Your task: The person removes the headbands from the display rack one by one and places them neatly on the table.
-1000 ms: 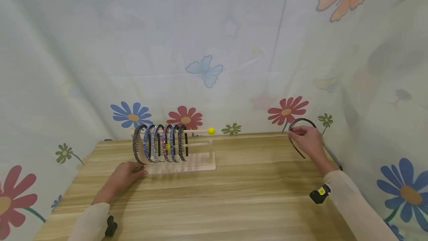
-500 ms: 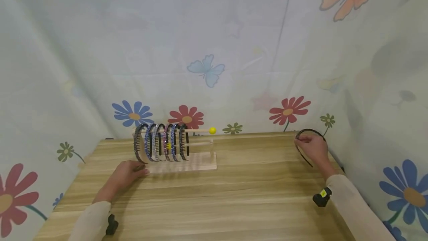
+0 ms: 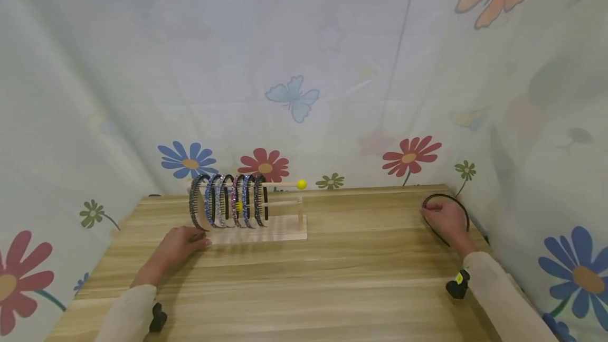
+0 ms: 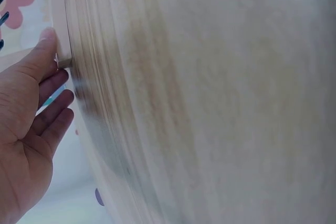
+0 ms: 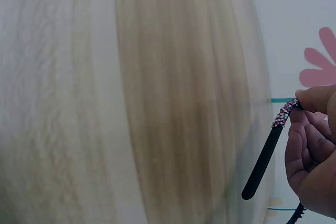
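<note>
My right hand [image 3: 445,220] pinches a black toothed headband [image 5: 262,161] between thumb and fingers at the right side of the table. Pink and silver stones cover part of the band in the right wrist view; its black tip is bare. In the head view the loop lies low over the tabletop, partly behind the hand. At the left, my left hand [image 3: 177,248] grips the near left end of a wooden headband stand [image 3: 280,230], thumb on top of the base in the left wrist view. Several sparkly headbands [image 3: 234,202] hang in a row on the stand's rods.
The wood-grain table [image 3: 304,289] spans the front. A yellow ball [image 3: 301,184] caps the upper rod's right end, and another yellow ball [image 3: 239,207] shows among the headbands. Behind hangs a pale curtain [image 3: 228,57] printed with flowers and butterflies.
My right hand has moved down and slightly right with the headband, which now tilts lower toward the tabletop. The left hand keeps its place on the stand.
</note>
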`<state>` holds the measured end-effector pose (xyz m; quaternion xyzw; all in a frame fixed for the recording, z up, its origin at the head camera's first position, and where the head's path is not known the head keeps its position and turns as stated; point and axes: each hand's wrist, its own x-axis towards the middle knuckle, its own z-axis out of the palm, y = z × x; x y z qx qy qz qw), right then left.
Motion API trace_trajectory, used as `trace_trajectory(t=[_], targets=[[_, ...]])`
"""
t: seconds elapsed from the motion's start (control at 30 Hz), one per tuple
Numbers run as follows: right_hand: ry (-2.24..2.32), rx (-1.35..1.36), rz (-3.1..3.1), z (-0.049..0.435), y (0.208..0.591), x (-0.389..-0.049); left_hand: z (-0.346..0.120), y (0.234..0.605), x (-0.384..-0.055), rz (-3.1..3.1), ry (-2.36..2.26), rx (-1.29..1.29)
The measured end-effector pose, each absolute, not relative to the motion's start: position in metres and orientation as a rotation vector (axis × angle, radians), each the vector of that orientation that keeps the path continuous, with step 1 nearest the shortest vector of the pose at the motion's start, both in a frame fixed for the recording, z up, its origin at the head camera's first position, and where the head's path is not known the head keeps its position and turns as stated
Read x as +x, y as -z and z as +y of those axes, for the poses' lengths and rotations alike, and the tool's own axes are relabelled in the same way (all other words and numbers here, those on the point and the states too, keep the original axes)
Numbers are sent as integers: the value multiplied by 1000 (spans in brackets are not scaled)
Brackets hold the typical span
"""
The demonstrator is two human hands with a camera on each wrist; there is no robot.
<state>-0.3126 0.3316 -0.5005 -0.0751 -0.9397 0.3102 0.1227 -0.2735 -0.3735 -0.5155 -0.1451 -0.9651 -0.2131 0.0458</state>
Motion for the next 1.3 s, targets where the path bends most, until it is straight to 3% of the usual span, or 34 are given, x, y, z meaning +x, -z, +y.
trace_trajectory(t=[1.3], targets=[[-943,-223,-2783,333,516,-309,-376,519,-275,-2941,664,-432]])
